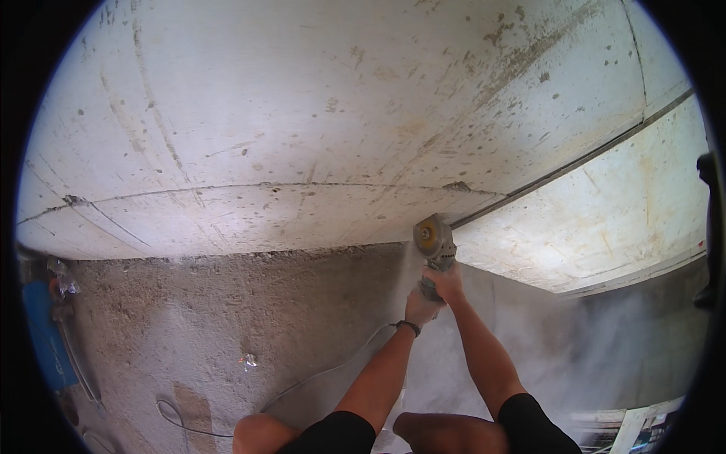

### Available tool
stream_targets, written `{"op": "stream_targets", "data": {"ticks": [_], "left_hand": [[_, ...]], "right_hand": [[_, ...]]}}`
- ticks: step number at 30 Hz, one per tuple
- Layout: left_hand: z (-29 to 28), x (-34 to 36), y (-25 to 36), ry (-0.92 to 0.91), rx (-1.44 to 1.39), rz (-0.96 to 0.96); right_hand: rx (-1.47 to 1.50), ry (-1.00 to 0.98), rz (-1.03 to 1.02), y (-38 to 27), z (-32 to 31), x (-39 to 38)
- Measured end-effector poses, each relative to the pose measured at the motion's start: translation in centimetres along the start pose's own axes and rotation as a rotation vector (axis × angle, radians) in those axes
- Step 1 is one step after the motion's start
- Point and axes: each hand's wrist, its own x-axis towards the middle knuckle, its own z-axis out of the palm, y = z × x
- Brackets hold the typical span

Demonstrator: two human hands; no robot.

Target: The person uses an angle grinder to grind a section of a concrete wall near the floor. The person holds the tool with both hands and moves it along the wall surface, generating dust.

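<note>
An angle grinder (435, 240) with a yellowish disc and a metal guard is held out in front of me, its head close against the lower part of the pale concrete wall (302, 113), where a dark groove (582, 160) runs up to the right. My right hand (448, 281) is wrapped round the grinder's body just behind the head. Lower down, my left hand (422, 306) grips the rear of the body; a dark band is on that wrist. Whether the disc touches the concrete cannot be made out.
A grey power cord (325, 372) trails left across the rough, dusty floor (189, 318). Pale dust (582, 340) hangs at the right. Far left lie a blue object (49, 333) and a long bar-like tool (74, 348). A crumpled wrapper (248, 361) lies mid-floor; a whitish frame (631, 427) stands lower right.
</note>
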Motion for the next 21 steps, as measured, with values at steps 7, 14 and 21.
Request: {"op": "stream_targets", "data": {"ticks": [7, 14, 21], "left_hand": [[-0.1, 0.4, -0.6, 0.026, -0.002, 0.034], [0.0, 1.1, -1.4, 0.010, -0.005, 0.039], [0.1, 1.4, -2.0, 0.026, -0.005, 0.043]], "right_hand": [[0.001, 0.026, -0.006, -0.1, 0.5, 0.0], [-0.010, 0.018, -0.002, 0.0, 0.5, 0.2], [-0.026, 0.055, -0.025, 0.9, 0.8, 0.6]]}}
